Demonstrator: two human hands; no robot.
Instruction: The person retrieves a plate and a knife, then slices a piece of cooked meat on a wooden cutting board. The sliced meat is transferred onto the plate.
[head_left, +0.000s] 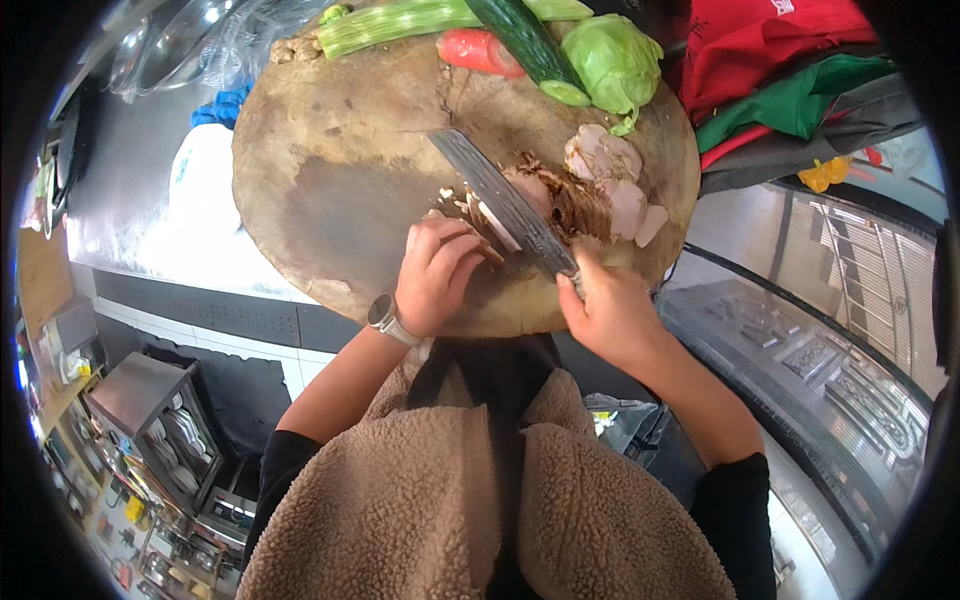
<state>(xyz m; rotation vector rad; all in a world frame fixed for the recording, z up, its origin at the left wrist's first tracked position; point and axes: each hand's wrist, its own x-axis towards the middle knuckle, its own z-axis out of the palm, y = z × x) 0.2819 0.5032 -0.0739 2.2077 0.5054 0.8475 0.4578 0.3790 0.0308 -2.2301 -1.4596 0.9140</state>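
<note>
My right hand (611, 307) grips the handle of a cleaver (499, 191), its broad blade slanting up and left across a round wooden chopping block (352, 112). My left hand (435, 274), with a watch on the wrist, rests on the block left of the blade. Its curled fingers press on a browned piece of cooked meat (489, 253), partly hidden under them. Small meat bits (448, 193) lie just beyond the fingertips. Right of the blade sits a larger brown-crusted chunk of meat (581, 206), with pale round slices (604, 154) beside it.
At the block's far edge lie a cucumber (525, 49) with a cut end, a red root vegetable (476, 52), a long pale-green stalk (405, 22), a cabbage (615, 60) and ginger (296, 49). Red and green cloth (780, 67) hangs right; a metal counter (120, 172) is left.
</note>
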